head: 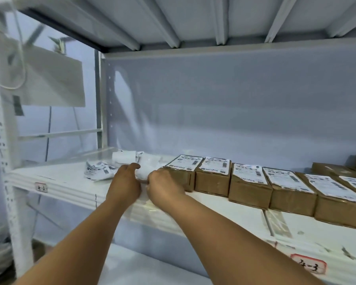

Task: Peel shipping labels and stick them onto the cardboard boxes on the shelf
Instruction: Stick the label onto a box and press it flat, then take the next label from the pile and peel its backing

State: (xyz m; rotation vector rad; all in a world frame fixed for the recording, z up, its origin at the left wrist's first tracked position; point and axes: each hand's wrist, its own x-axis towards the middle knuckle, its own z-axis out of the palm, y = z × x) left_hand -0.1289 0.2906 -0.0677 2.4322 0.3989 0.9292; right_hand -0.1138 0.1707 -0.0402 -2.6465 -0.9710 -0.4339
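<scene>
Your left hand [124, 183] and right hand [165, 186] both pinched a white paper shipping label [143, 174] near the white metal shelf's [60, 178] front edge, beside the endmost brown cardboard box [180, 179]. Peeled hastily, it could tear or curl onto itself.

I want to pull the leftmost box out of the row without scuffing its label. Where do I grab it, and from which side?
Take the leftmost box by its front end, coming from the open front of the shelf. The next box crowds its right side and the label covers the top; the bare front face is likely the safest hold to slide it out.
</scene>
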